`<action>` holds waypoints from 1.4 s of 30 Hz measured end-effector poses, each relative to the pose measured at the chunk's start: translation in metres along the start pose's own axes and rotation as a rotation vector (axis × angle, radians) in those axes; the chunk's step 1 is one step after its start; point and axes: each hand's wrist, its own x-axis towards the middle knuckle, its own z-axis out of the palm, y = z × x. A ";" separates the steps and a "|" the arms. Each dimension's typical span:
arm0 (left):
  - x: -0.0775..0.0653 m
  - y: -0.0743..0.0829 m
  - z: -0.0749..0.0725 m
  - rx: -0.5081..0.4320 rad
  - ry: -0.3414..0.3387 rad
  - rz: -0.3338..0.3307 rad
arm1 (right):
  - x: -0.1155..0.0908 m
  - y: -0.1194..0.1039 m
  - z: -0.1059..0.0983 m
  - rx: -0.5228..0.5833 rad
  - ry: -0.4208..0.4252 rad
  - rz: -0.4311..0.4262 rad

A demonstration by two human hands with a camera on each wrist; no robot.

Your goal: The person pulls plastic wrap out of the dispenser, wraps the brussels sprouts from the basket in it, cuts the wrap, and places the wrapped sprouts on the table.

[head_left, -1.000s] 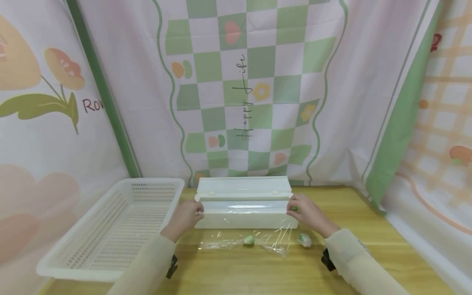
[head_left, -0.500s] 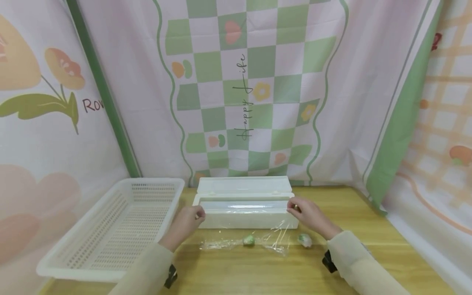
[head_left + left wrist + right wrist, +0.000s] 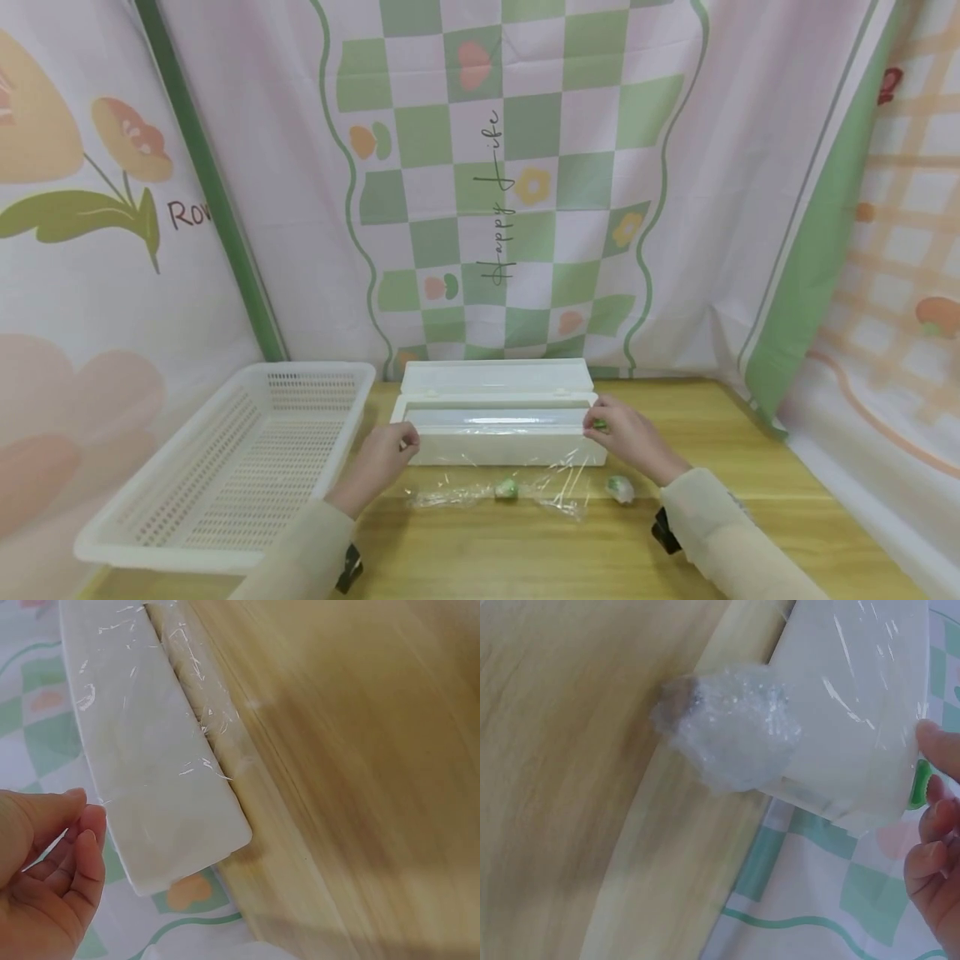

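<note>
A long white cling film box point(image 3: 510, 448) stands on the wooden table with its lid point(image 3: 497, 377) raised. Clear cling film point(image 3: 555, 492) comes over its front onto the table and lies on a small green-and-white lump point(image 3: 506, 489). At the box's left front corner, my left hand point(image 3: 378, 457) has thumb and forefinger pinched together, apparently on the film edge. My right hand point(image 3: 633, 437) is at the right end, thumb and fingers about a green slide cutter point(image 3: 921, 784). A film-wrapped lump point(image 3: 731, 727) sits just in front of that end.
A white perforated basket point(image 3: 352, 425) takes up the left side of the table point(image 3: 480, 554). Patterned curtains point(image 3: 517, 250) hang close behind the box and along both sides.
My left hand has come a little down and away from the box's left end. My right hand has shifted only slightly at the right end. The lumps and basket have stayed put.
</note>
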 end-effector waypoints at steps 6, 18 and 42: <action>-0.003 0.000 0.005 0.003 0.047 -0.002 | -0.002 0.001 0.002 0.022 0.031 -0.044; -0.018 0.000 0.016 -0.349 0.136 -0.132 | -0.008 -0.001 0.001 0.300 -0.055 -0.002; -0.043 -0.008 0.026 -0.401 0.206 -0.124 | -0.032 -0.010 -0.015 0.432 -0.177 -0.023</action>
